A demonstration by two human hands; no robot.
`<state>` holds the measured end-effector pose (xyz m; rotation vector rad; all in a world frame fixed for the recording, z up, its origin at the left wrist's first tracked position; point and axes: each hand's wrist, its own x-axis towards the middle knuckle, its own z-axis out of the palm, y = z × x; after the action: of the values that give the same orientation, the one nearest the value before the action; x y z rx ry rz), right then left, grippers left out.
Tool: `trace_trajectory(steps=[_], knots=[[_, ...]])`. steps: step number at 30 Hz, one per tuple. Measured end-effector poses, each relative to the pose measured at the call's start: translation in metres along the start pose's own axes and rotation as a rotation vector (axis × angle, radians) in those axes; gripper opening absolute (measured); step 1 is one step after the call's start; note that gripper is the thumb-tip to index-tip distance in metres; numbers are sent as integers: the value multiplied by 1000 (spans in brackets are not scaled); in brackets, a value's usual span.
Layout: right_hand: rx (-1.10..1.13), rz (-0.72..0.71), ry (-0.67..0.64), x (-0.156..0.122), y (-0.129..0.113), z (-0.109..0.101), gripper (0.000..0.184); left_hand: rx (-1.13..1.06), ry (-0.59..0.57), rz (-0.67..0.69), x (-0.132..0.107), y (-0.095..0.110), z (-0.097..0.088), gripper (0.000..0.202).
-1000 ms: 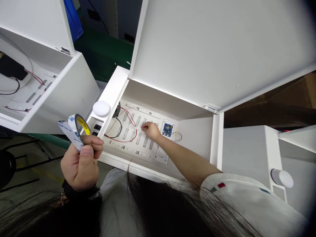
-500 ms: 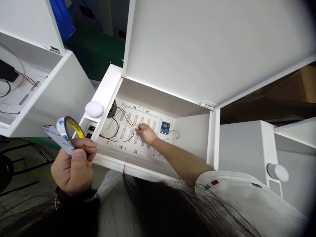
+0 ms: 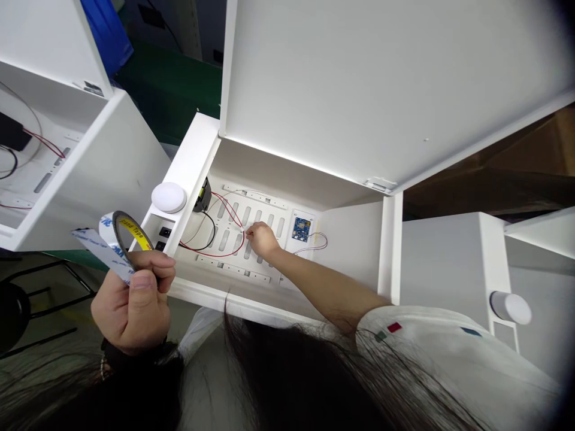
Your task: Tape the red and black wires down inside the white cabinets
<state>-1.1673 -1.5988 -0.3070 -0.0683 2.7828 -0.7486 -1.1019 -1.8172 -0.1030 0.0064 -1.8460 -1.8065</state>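
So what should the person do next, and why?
Probably bring the tape strip over to the red wire. The left hand holds the tape roll with that strip loose, and the right hand sits on the slotted white panel, right by the wire.

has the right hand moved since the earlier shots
Yes, slightly: the right hand has shifted away from the blue circuit board, toward the red wire.
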Motion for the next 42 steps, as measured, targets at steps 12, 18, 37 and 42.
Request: trace_trajectory(steps=[12,18,37,42], knots=[[60,-57,6,-5,5,8,17,-9,23,-72,-2,4,-1,15],[110,18,56,0,12,-3,16,-22,5,-47,-1,1,-1,16],[-507,-202,-217,12,-28,-25,22,26,-44,14,-1,0,-2,17],[-486,-96,-258,19,-37,-26,24,22,-36,-4,-1,-1,-3,17]])
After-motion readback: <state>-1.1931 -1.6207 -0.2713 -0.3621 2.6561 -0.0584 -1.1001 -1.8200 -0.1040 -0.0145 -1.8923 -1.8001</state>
